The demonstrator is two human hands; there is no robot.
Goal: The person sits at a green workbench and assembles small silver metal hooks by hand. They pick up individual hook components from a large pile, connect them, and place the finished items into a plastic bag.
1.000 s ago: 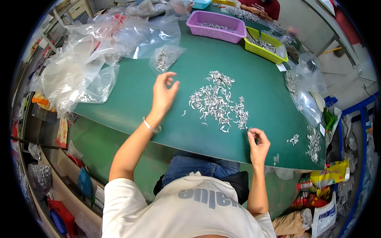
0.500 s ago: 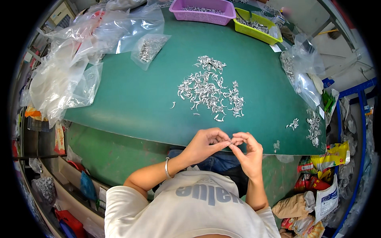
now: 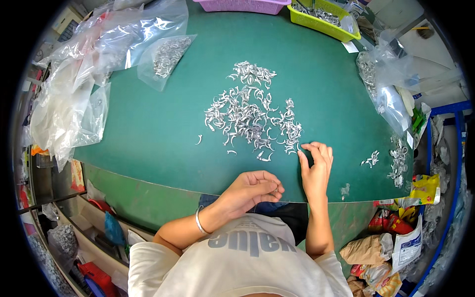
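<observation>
Small curved silver metal pieces (image 3: 250, 119) lie in a loose pile on the green tabletop (image 3: 163, 133). My left hand (image 3: 250, 190) is at the table's near edge, its fingers curled and the thumb pressed in on a small metal piece (image 3: 276, 189), mostly hidden by the fingers. To its right, my right hand (image 3: 317, 168) extends over the table to the pile's near right corner. Its thumb and forefinger pinch at one curved metal piece there; the other fingers are bent.
Clear plastic bags (image 3: 74, 94) cover the table's left side, beside a bag of metal parts (image 3: 168, 57). A purple basket (image 3: 242, 5) and a yellow-green basket (image 3: 321, 22) stand at the far edge. Smaller piles of metal parts (image 3: 397, 163) lie at the right.
My hands were together at the near edge and have parted. The right one has moved forward to the pile; the left has drawn slightly back, still pinched. The view has shifted a little.
</observation>
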